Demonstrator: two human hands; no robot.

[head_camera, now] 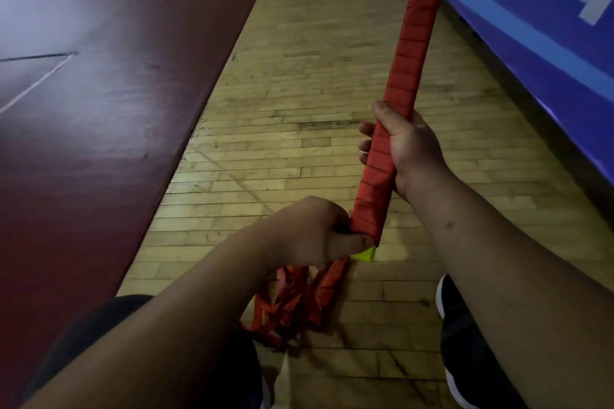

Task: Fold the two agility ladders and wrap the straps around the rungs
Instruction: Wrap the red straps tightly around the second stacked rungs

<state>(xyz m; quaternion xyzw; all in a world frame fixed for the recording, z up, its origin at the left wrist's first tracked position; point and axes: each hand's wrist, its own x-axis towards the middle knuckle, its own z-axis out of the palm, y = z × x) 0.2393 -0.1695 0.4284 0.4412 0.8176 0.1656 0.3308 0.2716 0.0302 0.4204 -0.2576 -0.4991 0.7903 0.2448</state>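
Wrap on the rung bundle [408, 76]: flat red woven cloth, matt, each turn's edge showing as a thin ridge. My right hand [405, 149] and left hand [315, 232] both grip that cloth. The yellow rung end [365, 254] looks like hard plastic, slightly glossy. The loose straps [292, 302] are the same red webbing, limp and dull.

The floor [299, 93] is narrow wood strips, scuffed, with a low sheen. The maroon surface [83, 76] is smooth with a soft gloss; painted or vinyl, can't tell. The blue panel [531, 26] is smooth. The shoe [461, 342] has a dark cloth upper and a white rubbery sole.
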